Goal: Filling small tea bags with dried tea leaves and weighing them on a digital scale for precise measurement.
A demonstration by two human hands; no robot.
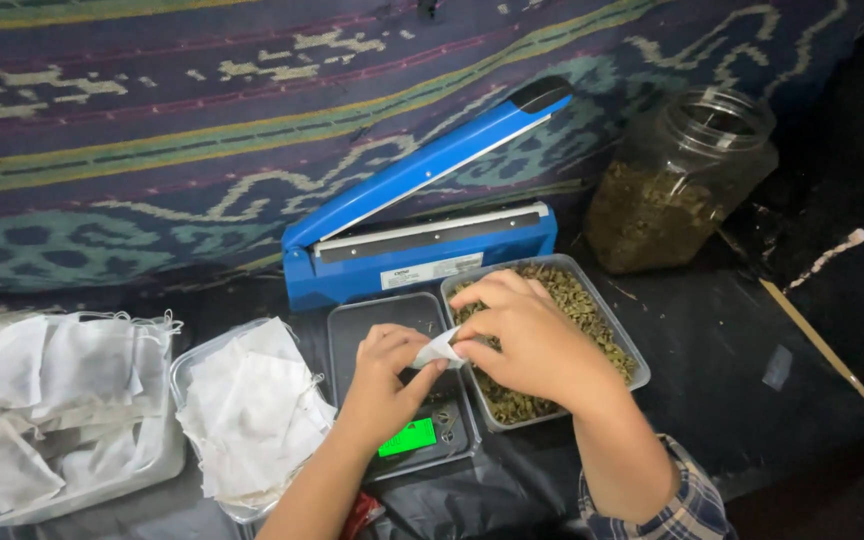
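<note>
Both hands, left [384, 368] and right [527, 335], pinching small white pouch [436, 350] over tray [620, 330] of dried green herb; jar [680, 180] part-filled with same; two tubs [177, 375] holding empty pouches.

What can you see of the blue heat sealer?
The blue heat sealer is a tabletop impulse type, apparently painted metal. Its hinged arm is raised, angling up to the right, ending in a black handle. A pale sealing strip runs along the base, with a white label on the front. It stands behind the scale and the tray of dried bits; neither hand touches it.
</note>
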